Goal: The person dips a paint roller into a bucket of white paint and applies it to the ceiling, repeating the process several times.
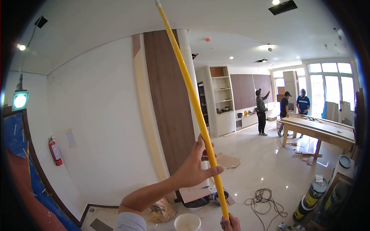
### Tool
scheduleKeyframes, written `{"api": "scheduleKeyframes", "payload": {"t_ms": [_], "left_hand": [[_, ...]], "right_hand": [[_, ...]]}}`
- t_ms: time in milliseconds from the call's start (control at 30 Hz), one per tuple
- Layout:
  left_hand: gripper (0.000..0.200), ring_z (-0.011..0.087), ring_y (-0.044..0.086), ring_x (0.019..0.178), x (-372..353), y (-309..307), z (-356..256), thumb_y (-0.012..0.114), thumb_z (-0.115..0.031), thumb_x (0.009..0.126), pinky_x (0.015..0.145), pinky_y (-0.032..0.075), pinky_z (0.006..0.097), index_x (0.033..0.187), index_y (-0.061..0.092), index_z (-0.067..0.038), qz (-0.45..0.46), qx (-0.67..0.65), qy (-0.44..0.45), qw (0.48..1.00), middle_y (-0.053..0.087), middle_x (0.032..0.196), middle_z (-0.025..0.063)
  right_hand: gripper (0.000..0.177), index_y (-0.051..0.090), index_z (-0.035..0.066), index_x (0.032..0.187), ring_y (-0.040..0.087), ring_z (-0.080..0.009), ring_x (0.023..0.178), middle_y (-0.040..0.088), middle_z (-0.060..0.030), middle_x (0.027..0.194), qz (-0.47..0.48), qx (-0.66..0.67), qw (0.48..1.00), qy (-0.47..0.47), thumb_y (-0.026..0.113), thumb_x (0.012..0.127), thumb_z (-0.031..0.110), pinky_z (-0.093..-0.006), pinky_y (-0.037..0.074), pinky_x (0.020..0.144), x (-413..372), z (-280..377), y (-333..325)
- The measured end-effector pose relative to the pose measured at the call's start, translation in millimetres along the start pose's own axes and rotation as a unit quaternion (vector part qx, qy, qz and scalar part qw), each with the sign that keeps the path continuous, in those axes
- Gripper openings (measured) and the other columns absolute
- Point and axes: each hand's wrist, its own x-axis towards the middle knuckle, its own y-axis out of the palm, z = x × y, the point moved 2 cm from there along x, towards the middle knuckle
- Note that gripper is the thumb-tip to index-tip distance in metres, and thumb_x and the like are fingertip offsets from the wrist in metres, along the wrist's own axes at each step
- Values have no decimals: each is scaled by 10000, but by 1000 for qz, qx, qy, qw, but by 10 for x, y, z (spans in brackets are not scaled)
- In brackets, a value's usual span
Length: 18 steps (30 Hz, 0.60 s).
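Note:
A long yellow pole (189, 86) slants up across the view toward the ceiling, its top end cut off by the upper edge. Around its middle, my left hand (198, 161) is closed, thumb in front and fingers partly hidden behind the pole. Low down, at the bottom edge of the view, my right hand (230, 223) grips the same pole; only part of this hand shows. Beneath my left forearm stands a white bucket (187, 222) on the floor, with a crumpled sack (161, 211) beside it.
A coiled cable (266, 204) and stacked paint buckets (310, 198) are on the floor at right. Three people stand near a wooden worktable (316, 129) farther back. A fire extinguisher (55, 151) hangs on the left wall. A work light (20, 100) glows at far left.

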Motion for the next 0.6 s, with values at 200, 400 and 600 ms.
{"api": "scheduleKeyframes", "payload": {"t_ms": [200, 400, 600], "left_hand": [[830, 196, 540, 1111, 339, -381, 422, 829, -285, 814, 1028, 466, 383, 1392, 297, -16, -59, -39, -8, 997, 417, 1208, 97], [654, 165, 548, 1074, 699, -882, 667, 797, -314, 815, 955, 486, 374, 1269, 441, -5, -118, -64, -34, 990, 468, 1129, 83], [486, 170, 619, 904, 1164, -1474, 1121, 737, -392, 833, 903, 479, 334, 1102, 526, -47, -174, -41, -40, 983, 558, 943, 72]], "right_hand": [[322, 536, 24, 879, 455, -91, 494, 471, -3, 564, 2, 21, 999, 33, 508, 1020, 311, -293, 360, 455, 446, -220, 186], [271, 510, -9, 852, 472, -81, 538, 505, -17, 598, -16, 62, 995, 74, 551, 1007, 210, -277, 396, 488, 1061, -239, 499], [296, 521, -4, 852, 470, -74, 561, 509, -17, 631, -16, 83, 994, 68, 550, 1019, 238, -272, 396, 501, 1738, 74, 750]]}}
